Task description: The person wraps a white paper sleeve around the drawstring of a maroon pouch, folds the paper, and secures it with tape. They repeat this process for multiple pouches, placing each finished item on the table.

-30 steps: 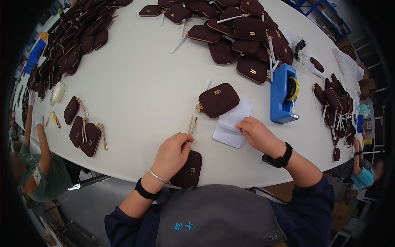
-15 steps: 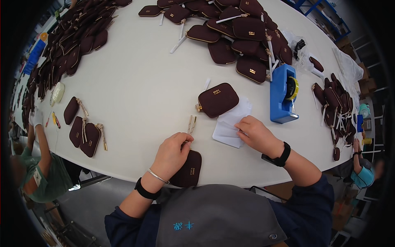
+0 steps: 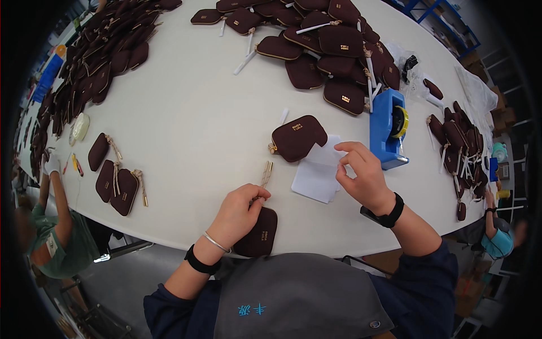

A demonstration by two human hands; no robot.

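My left hand [image 3: 240,208] pinches the knotted cord pull [image 3: 266,175] of a dark burgundy zip pouch [image 3: 262,234] at the table's near edge. The cord's gold-tipped ends stick up past my fingers. To the right, my right hand [image 3: 364,175] has its thumb and forefinger curled at the edge of a raised thin white sheet of paper [image 3: 326,157]; the exact grip is partly hidden. Beneath lies a stack of white sheets [image 3: 310,183]. The raised sheet overlaps the lower right corner of another burgundy pouch [image 3: 296,137], which lies flat just beyond.
A blue tape dispenser [image 3: 385,130] stands right of the paper. Beyond it is a heap of pouches with white-wrapped pulls [image 3: 341,48]. Three pouches [image 3: 123,192] lie at left, near a large pile [image 3: 107,68]. More pouches [image 3: 457,138] lie far right. Co-workers sit at both sides.
My right hand has moved up and right from the stack, and a sheet has risen over the pouch's corner. My left hand has shifted slightly right, still on the cord pull.
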